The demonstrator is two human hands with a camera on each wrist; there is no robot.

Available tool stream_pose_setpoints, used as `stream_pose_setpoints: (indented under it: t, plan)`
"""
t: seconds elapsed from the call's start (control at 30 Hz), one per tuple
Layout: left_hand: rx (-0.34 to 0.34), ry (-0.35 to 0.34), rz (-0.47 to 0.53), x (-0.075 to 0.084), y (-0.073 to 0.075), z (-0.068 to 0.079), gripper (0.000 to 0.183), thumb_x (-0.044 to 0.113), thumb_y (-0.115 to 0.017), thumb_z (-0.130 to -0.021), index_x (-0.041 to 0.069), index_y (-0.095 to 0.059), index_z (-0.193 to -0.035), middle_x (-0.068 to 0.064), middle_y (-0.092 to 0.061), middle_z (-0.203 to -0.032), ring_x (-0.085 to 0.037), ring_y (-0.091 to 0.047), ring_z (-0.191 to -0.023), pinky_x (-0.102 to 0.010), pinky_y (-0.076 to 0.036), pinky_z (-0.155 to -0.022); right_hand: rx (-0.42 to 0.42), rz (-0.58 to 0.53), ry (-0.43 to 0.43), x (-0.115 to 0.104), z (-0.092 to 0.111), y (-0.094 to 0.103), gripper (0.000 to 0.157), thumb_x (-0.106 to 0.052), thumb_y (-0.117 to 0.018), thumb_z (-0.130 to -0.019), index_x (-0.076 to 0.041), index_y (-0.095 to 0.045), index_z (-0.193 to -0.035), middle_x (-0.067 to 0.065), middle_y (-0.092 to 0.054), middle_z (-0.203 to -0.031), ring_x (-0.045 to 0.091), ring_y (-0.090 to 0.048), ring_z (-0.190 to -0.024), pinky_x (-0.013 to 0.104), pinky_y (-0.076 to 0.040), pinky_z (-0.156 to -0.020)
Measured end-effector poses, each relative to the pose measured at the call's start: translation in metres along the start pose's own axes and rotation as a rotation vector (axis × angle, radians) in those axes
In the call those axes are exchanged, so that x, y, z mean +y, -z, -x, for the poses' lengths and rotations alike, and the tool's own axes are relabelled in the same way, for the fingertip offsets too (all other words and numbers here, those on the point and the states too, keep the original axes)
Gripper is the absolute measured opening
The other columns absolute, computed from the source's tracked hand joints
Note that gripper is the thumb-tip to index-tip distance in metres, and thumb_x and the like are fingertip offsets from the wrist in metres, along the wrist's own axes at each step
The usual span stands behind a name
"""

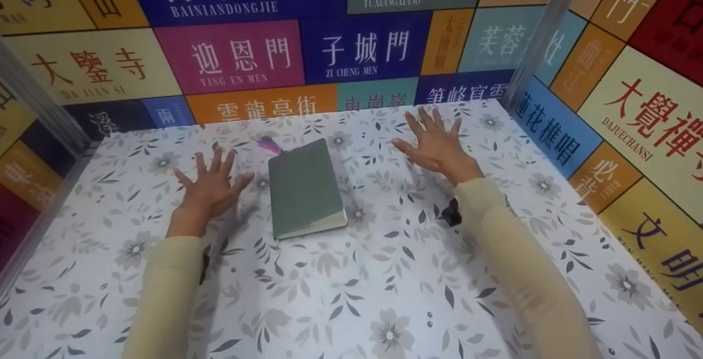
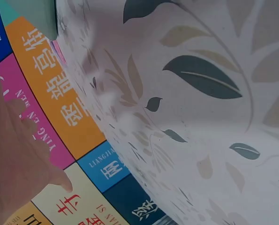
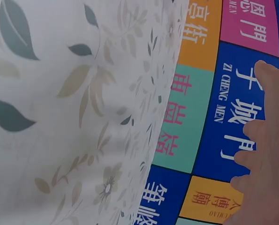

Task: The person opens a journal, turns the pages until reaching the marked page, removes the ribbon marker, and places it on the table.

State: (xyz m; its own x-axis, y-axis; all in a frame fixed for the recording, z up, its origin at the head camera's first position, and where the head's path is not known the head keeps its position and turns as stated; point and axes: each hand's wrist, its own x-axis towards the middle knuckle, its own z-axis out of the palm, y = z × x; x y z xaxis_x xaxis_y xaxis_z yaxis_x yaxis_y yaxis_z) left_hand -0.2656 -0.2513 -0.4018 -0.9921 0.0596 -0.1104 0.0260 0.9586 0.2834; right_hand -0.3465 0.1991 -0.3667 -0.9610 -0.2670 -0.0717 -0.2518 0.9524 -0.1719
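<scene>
A green notebook (image 1: 305, 189) lies closed on the floral-patterned table, a little left of the middle in the head view. From its top left corner sticks out a pink and purple tassel (image 1: 269, 145). To the left of the notebook, my left hand (image 1: 206, 191) is held with its fingers spread, apart from the cover. My right hand (image 1: 436, 145) is farther off on the right, fingers also spread and holding nothing. In the left wrist view the left hand (image 2: 17, 159) shows at the left edge; the right hand (image 3: 266, 150) appears at the right edge of the right wrist view.
The table (image 1: 340, 282) has a white cover with grey leaves and flowers. Behind it and at both sides stand panels (image 1: 236, 54) with coloured blocks of Chinese lettering. Clear upright posts (image 1: 541, 35) stand at the table's back corners.
</scene>
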Motion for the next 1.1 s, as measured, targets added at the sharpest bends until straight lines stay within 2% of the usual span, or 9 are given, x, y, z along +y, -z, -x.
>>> stream_pose_setpoints:
  t: [0.3,0.43,0.77,0.9,1.1]
  plan:
    - [-0.013,-0.032,0.029,0.005,-0.006,0.007,0.093,0.078,-0.019,-0.095,0.017,0.001,-0.162,-0.014,0.013,-0.168,-0.052,0.019,-0.15,-0.081,0.022,-0.105,0.017,-0.044,0.058,-0.017,0.007,-0.007,0.09,-0.08,-0.021,-0.093,-0.025,-0.005,-0.163,0.008,0.004,-0.171,0.037,0.011,-0.157,0.075,0.018,-0.114]
    - [-0.035,-0.035,0.072,0.011,-0.009,0.011,0.093,0.081,-0.018,-0.093,0.022,0.002,-0.162,-0.011,0.012,-0.169,-0.048,0.019,-0.152,-0.078,0.024,-0.107,0.037,-0.084,0.094,-0.027,0.012,-0.011,0.087,-0.078,-0.024,-0.095,-0.026,-0.005,-0.163,0.006,0.002,-0.172,0.035,0.007,-0.158,0.074,0.016,-0.116]
    - [-0.022,-0.095,0.26,0.03,-0.018,0.021,0.08,0.074,-0.024,-0.098,0.031,-0.002,-0.162,-0.003,0.005,-0.171,-0.037,0.015,-0.156,-0.071,0.024,-0.113,0.058,-0.234,0.164,-0.053,0.023,-0.021,0.083,-0.076,-0.027,-0.096,-0.032,-0.001,-0.162,0.0,0.001,-0.172,0.03,0.0,-0.159,0.068,0.012,-0.121]
    - [-0.043,-0.085,0.298,0.038,-0.019,0.025,0.083,0.076,-0.023,-0.096,0.031,-0.003,-0.162,-0.003,0.004,-0.171,-0.038,0.012,-0.156,-0.069,0.023,-0.115,0.059,-0.317,0.184,-0.063,0.026,-0.027,0.082,-0.076,-0.027,-0.096,-0.034,0.0,-0.161,-0.002,0.001,-0.172,0.028,-0.001,-0.159,0.067,0.009,-0.123]
    - [-0.088,-0.099,0.319,0.055,-0.02,0.028,0.082,0.074,-0.03,-0.097,0.033,-0.003,-0.162,0.0,0.005,-0.171,-0.036,0.014,-0.157,-0.067,0.021,-0.118,0.034,-0.473,0.17,-0.077,0.027,-0.034,0.08,-0.072,-0.031,-0.098,-0.034,-0.003,-0.162,-0.003,0.001,-0.172,0.03,-0.005,-0.159,0.067,-0.001,-0.124]
